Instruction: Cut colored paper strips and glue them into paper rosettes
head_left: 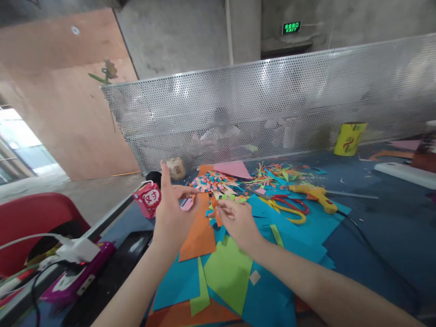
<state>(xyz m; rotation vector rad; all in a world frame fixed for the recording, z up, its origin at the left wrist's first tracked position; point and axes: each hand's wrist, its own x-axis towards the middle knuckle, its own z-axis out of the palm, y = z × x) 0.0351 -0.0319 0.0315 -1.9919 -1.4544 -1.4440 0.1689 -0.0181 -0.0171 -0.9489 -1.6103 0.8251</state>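
Note:
My left hand [175,211] is raised at the left of the paper pile, its index finger pointing up. A gap shows between the thumb and the other fingers, and I see nothing held there. To its right, my right hand [236,222] pinches a small orange paper strip [217,215]. Under both hands lie an orange sheet [197,240], a green sheet [230,272] and blue sheets [269,290]. Just beyond them sits a round cluster of multicoloured rolled and fringed paper [213,180].
Red- and yellow-handled scissors [289,209] and a yellow glue gun [315,194] lie at right, the gun's cord trailing. Paper shreds [275,175] lie behind. A pink box [147,200], black phone-like slab [112,277] and purple power strip [78,277] are left. A perforated metal screen [245,109] stands behind.

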